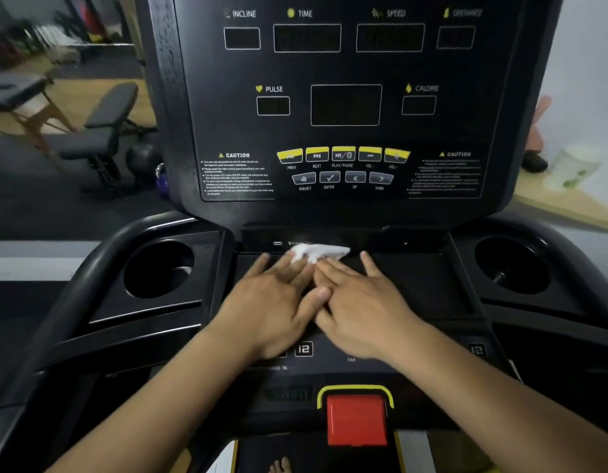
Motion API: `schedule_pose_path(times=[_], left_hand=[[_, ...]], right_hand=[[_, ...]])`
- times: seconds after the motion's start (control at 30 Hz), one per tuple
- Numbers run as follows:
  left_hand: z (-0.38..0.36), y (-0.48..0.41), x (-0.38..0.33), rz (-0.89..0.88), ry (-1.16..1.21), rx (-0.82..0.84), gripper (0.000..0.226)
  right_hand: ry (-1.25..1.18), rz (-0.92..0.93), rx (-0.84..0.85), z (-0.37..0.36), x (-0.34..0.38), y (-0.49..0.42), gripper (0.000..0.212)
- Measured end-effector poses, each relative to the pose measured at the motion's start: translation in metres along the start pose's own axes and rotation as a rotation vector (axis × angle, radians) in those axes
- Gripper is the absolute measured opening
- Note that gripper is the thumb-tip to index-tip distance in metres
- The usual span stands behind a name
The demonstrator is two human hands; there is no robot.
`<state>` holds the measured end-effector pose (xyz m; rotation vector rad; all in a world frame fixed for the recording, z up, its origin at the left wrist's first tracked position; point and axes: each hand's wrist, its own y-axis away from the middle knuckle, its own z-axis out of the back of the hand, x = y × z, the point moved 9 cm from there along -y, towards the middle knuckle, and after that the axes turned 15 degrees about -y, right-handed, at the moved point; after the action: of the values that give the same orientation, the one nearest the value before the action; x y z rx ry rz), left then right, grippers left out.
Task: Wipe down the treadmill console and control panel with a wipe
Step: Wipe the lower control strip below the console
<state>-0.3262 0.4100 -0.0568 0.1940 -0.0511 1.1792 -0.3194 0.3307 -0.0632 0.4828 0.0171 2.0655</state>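
A black treadmill console [347, 138] fills the view, with dark displays and a row of yellow buttons [343, 154]. Below it lies a flat black tray shelf [415, 281]. A crumpled white wipe [321, 250] lies at the back edge of that shelf. My left hand [275, 302] lies flat with fingers straight, its fingertips on the wipe. Beside it, my right hand [360, 302] lies flat too, fingers straight and touching the wipe's near edge. The two hands overlap at the thumbs.
Round cup holders sit on either side, left [159, 268] and right [511, 264]. A red stop button [357, 421] in a yellow frame is below the hands. A weight bench [104, 131] stands on the gym floor at left. A bare foot [278, 466] shows at the bottom.
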Motion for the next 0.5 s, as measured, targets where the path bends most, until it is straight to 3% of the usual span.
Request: schedule_pose_path(times=[0.13,0.3,0.4,0.5], left_hand=[[0.002,-0.026,-0.035,-0.064,0.060,-0.021,0.100],[0.009,-0.039,-0.072,-0.119,0.103,-0.019,0.074],[0.010,-0.031,-0.074,-0.164,0.188,-0.033,0.078],[0.013,-0.018,-0.075,-0.247,0.345,-0.095,0.073]], right_hand=[[0.102,-0.043,-0.009,0.017,-0.032,0.018,0.061],[0.107,-0.029,-0.035,0.019,-0.065,0.036,0.080],[-0.018,0.076,-0.147,0.018,-0.065,0.041,0.067],[-0.240,0.178,-0.411,0.038,-0.060,0.057,0.041]])
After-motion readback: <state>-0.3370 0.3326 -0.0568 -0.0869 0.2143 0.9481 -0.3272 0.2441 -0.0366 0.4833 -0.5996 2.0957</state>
